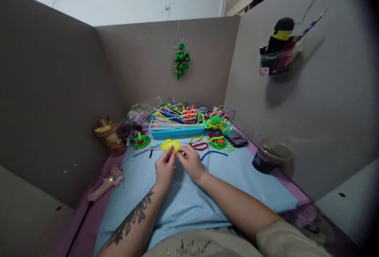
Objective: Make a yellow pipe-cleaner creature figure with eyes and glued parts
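A fuzzy yellow oval, shaped like coiled pipe cleaner, is held up over the blue cloth. My left hand pinches its lower edge between thumb and fingers. At its right edge my right hand is also closed, fingertips together close to the left thumb; the exact spot they grip is too small to make out. Just beyond my right hand lie a red-handled tool and a yellow loop. A dark blue pipe cleaner rests to the right, and a green frog-like figure sits to the left.
A blue tray full of pipe cleaners stands behind. More green figures and a dark phone-like object are at right, near a dark cup. A pink glue gun and a brown cup stand left. Grey panels enclose three sides.
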Action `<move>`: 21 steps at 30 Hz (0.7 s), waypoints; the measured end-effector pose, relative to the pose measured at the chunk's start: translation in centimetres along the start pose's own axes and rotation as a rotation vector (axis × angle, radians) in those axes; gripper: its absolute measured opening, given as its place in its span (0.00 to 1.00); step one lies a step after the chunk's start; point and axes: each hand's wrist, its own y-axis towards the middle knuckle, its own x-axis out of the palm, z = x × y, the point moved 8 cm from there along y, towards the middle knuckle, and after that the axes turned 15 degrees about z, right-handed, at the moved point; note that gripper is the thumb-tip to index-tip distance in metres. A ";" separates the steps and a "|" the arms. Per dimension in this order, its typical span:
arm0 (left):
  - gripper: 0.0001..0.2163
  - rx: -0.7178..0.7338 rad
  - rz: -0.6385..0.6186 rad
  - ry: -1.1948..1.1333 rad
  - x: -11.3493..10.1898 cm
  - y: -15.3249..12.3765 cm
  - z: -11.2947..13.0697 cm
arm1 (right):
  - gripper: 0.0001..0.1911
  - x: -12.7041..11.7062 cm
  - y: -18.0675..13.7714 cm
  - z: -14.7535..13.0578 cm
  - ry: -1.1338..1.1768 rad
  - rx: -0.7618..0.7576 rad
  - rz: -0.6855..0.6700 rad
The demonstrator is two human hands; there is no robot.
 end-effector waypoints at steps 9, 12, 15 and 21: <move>0.17 -0.043 0.040 -0.082 -0.2 0.0 -0.2 | 0.08 -0.2 -0.3 -0.1 -0.035 -0.056 0.024; 0.17 -0.052 0.043 -0.091 -0.2 -0.1 -0.3 | 0.06 -0.5 -0.2 0.0 -0.027 -0.023 0.070; 0.17 -0.068 0.037 -0.092 -0.1 -0.2 -0.3 | 0.05 -0.5 -0.2 -0.1 0.020 -0.013 0.087; 0.17 -0.118 0.047 -0.131 -0.1 -0.2 -0.5 | 0.06 -0.2 -0.4 0.1 0.130 0.057 0.088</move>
